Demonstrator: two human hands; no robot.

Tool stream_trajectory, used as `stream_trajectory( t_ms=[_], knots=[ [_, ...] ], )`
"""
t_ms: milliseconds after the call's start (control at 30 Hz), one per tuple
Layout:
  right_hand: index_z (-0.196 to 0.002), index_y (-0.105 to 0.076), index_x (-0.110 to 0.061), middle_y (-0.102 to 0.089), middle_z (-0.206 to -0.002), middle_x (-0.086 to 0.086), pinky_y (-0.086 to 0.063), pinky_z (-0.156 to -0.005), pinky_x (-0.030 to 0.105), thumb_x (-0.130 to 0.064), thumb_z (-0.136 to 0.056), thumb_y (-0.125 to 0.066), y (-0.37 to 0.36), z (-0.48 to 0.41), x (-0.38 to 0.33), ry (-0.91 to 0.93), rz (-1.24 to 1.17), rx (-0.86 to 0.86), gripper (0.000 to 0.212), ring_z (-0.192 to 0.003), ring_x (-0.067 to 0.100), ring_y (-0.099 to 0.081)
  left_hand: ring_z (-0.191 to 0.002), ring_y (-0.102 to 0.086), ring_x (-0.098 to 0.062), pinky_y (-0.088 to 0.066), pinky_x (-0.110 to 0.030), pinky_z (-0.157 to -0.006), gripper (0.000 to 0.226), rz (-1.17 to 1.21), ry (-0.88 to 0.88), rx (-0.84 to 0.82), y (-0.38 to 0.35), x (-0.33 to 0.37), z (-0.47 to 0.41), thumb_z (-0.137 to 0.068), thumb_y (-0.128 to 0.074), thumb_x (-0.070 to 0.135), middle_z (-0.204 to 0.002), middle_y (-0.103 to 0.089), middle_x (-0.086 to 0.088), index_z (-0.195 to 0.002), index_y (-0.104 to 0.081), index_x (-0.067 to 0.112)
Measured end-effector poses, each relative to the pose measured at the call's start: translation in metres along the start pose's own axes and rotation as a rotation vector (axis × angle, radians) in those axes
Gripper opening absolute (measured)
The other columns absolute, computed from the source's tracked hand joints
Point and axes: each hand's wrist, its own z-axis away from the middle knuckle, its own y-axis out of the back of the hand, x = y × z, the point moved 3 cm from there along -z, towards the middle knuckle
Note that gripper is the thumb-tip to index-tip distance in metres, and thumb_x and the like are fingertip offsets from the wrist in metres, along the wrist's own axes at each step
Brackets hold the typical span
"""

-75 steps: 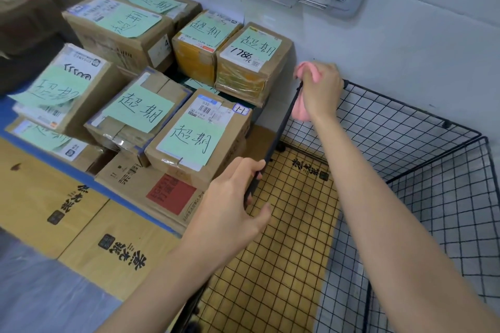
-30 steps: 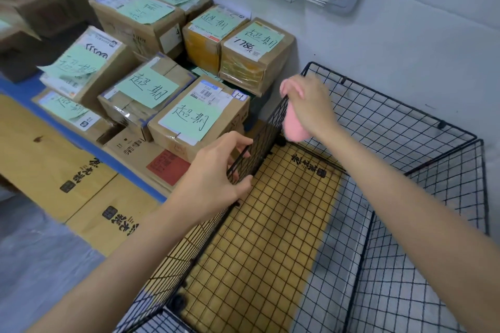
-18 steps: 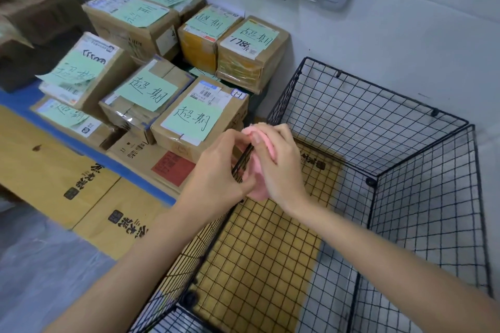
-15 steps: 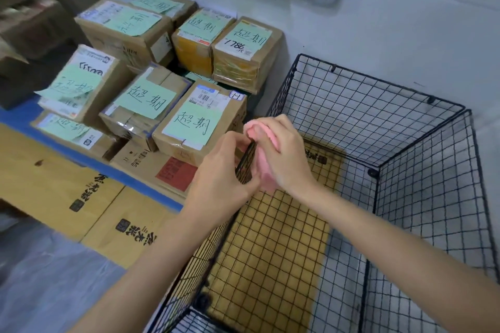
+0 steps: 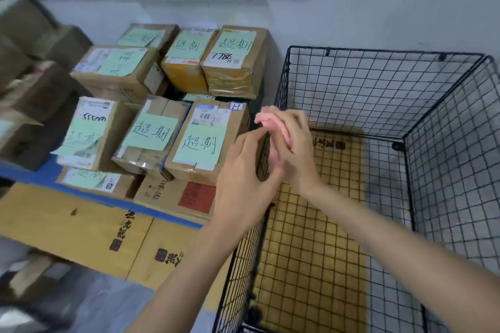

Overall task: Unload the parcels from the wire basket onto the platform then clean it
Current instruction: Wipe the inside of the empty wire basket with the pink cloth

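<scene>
The black wire basket (image 5: 378,89) stands at the right with no parcels in it; flat cardboard shows under its mesh floor. My right hand (image 5: 295,149) holds a pink cloth (image 5: 273,123) against the inner side of the basket's left wall, near its top rim. My left hand (image 5: 243,173) grips that same wall from outside, fingers curled on the rim. Several cardboard parcels (image 5: 205,140) with green notes sit stacked on the platform (image 5: 40,176) to the left.
Flat brown cardboard sheets (image 5: 81,227) lie on the floor in front of the blue-edged platform. More dark boxes (image 5: 32,62) stand at the far left. A white wall runs behind the parcels and basket.
My right hand brought the pink cloth from the far end of the basket's left wall back along it to beside my left hand. The view has shifted left.
</scene>
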Motion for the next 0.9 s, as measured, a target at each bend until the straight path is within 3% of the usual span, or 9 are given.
stream_trajectory(
  t_ms=[100, 167, 267, 367, 433, 567, 667, 767, 900],
  knots=[
    [-0.135, -0.053, -0.003, -0.050, -0.129, 0.014, -0.042, -0.101, 0.013, -0.003, -0.098, -0.056, -0.009, 0.006, 0.010, -0.027, -0.240, 0.090, 0.037, -0.119, -0.006, -0.051, -0.120, -0.052, -0.008, -0.050, -0.037, -0.096, 0.062, 0.006, 0.003, -0.053, -0.006, 0.005, -0.026, -0.084, -0.056, 0.040, -0.131, -0.056, 0.009, -0.142, -0.044, 0.025],
    [-0.139, -0.051, -0.017, -0.051, -0.136, 0.003, -0.044, -0.106, 0.027, -0.021, -0.101, -0.057, -0.017, 0.011, 0.031, -0.181, -0.298, 0.152, 0.039, -0.126, 0.001, -0.051, -0.128, -0.047, -0.010, -0.046, -0.037, -0.103, 0.068, -0.036, 0.004, -0.057, -0.011, 0.004, -0.044, -0.086, -0.056, 0.041, -0.140, -0.051, 0.007, -0.149, -0.037, 0.024],
    [-0.135, -0.053, -0.033, -0.052, -0.134, -0.010, -0.044, -0.103, 0.035, -0.050, -0.098, -0.051, -0.026, 0.027, 0.075, -0.457, -0.207, 0.149, 0.041, -0.118, -0.004, -0.050, -0.132, -0.043, -0.012, -0.044, -0.040, -0.106, 0.068, -0.103, 0.005, -0.082, -0.023, 0.000, -0.061, -0.091, -0.061, 0.033, -0.146, -0.046, 0.004, -0.152, -0.033, 0.021],
    [-0.133, -0.053, -0.036, -0.052, -0.136, -0.009, -0.046, -0.103, 0.042, -0.056, -0.096, -0.051, -0.037, 0.043, 0.104, -0.612, -0.282, 0.099, 0.042, -0.118, 0.003, -0.052, -0.131, -0.044, -0.011, -0.043, -0.035, -0.106, 0.071, -0.078, 0.018, -0.097, -0.029, -0.004, -0.063, -0.091, -0.063, 0.032, -0.144, -0.049, 0.006, -0.153, -0.030, 0.023],
    [-0.127, -0.056, -0.033, -0.059, -0.129, -0.007, -0.051, -0.095, 0.037, -0.053, -0.096, -0.054, -0.037, 0.038, 0.107, -0.654, -0.375, 0.125, 0.037, -0.111, 0.005, -0.058, -0.131, -0.044, -0.010, -0.042, -0.034, -0.107, 0.071, -0.088, 0.014, -0.096, -0.029, -0.005, -0.063, -0.090, -0.062, 0.037, -0.144, -0.050, 0.008, -0.153, -0.031, 0.024],
    [-0.119, -0.063, -0.028, -0.064, -0.119, -0.007, -0.053, -0.096, 0.038, -0.039, -0.100, -0.055, -0.023, -0.016, 0.079, -0.497, -0.480, 0.241, 0.023, -0.109, 0.009, -0.062, -0.134, -0.042, -0.007, -0.042, -0.038, -0.109, 0.073, -0.097, 0.015, -0.102, -0.030, -0.003, -0.063, -0.086, -0.058, 0.044, -0.147, -0.048, 0.008, -0.151, -0.035, 0.024],
    [-0.120, -0.062, -0.018, -0.065, -0.115, -0.001, -0.055, -0.091, 0.036, -0.029, -0.098, -0.056, -0.004, -0.067, 0.053, -0.368, -0.478, 0.342, 0.026, -0.104, 0.012, -0.063, -0.133, -0.043, -0.007, -0.041, -0.038, -0.109, 0.073, -0.091, 0.030, -0.086, -0.030, -0.001, -0.063, -0.083, -0.061, 0.044, -0.145, -0.050, 0.008, -0.149, -0.039, 0.023],
    [-0.120, -0.063, -0.018, -0.064, -0.115, -0.003, -0.052, -0.095, 0.035, -0.034, -0.097, -0.055, -0.002, -0.097, 0.043, -0.238, -0.377, 0.325, 0.028, -0.106, 0.010, -0.061, -0.131, -0.045, -0.006, -0.042, -0.037, -0.108, 0.071, -0.101, 0.031, -0.079, -0.030, -0.002, -0.064, -0.083, -0.061, 0.041, -0.143, -0.052, 0.010, -0.148, -0.041, 0.023],
    [-0.119, -0.065, -0.019, -0.061, -0.119, 0.000, -0.052, -0.095, 0.036, -0.023, -0.099, -0.055, -0.018, -0.083, 0.075, -0.179, -0.342, 0.340, 0.023, -0.110, 0.011, -0.060, -0.127, -0.050, -0.004, -0.046, -0.038, -0.105, 0.068, -0.075, 0.040, -0.068, -0.030, -0.002, -0.065, -0.084, -0.063, 0.041, -0.141, -0.053, 0.012, -0.147, -0.042, 0.025]
  ],
)
